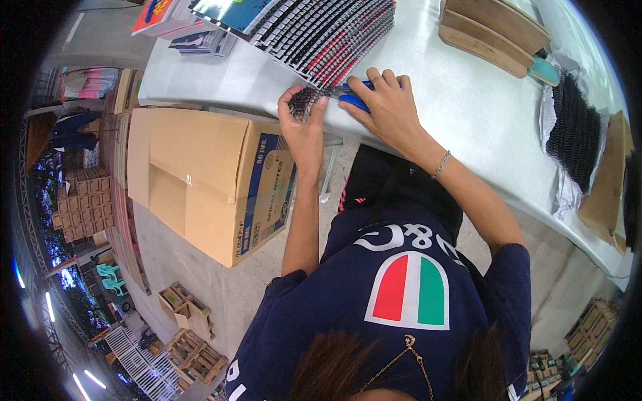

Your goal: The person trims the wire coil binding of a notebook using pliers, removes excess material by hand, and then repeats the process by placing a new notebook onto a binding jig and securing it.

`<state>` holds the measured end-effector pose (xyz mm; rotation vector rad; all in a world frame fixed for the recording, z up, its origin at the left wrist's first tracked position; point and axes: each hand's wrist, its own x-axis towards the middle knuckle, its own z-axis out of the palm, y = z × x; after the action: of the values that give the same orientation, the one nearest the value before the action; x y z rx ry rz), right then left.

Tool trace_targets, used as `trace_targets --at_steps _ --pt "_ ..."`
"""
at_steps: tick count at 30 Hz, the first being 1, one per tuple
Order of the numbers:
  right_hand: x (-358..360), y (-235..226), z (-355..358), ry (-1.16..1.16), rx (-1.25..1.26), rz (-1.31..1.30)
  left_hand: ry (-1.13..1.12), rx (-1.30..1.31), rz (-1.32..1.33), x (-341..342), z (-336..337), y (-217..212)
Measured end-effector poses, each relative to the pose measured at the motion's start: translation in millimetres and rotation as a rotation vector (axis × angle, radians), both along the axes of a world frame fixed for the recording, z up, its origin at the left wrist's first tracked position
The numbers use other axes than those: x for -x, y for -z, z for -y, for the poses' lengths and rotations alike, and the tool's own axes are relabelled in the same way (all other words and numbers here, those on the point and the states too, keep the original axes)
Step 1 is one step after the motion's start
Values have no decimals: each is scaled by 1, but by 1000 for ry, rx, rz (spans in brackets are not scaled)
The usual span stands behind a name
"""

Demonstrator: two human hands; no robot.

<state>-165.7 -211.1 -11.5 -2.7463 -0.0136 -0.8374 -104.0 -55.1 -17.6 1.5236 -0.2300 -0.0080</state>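
Head view: at the near edge of the white tabletop (468, 100), the left hand (302, 127) has its fingers clamped on a black wire spiral (304, 101) at the end of a fanned row of spiral notebooks (328, 37). Touching the same end, the right hand (386, 107) grips a blue-handled tool (353, 101). An open cardboard box (207, 180) stands below.

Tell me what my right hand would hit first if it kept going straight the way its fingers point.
The right hand points left along the table edge, so it would likely meet the blue-handled tool it holds, then the black wire coils at your left hand. Depth is uncertain.
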Motion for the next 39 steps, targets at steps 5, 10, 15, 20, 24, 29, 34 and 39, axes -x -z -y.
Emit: trace_targets --at_steps 5,10,15,20,24,29,34,39 --pt "-6 3 2 -20 -3 -54 5 -51 -6 -1 1 -4" --pt "8 -10 9 12 -62 -165 -35 -127 38 -3 -3 -6" --pt "15 -11 15 7 22 -92 8 -8 -27 -1 1 -6" --pt "10 -11 14 -15 51 -95 -1 -123 -2 1 3 -8" --pt "5 -9 12 -36 58 -97 -23 -175 8 2 3 -8" --pt "0 -3 15 -61 62 -143 -38 -251 87 2 4 -11" --pt "2 -7 15 -46 66 -128 -34 -213 73 -2 2 -9" --pt "9 -11 11 -31 49 -133 -29 -220 74 -5 0 -6"
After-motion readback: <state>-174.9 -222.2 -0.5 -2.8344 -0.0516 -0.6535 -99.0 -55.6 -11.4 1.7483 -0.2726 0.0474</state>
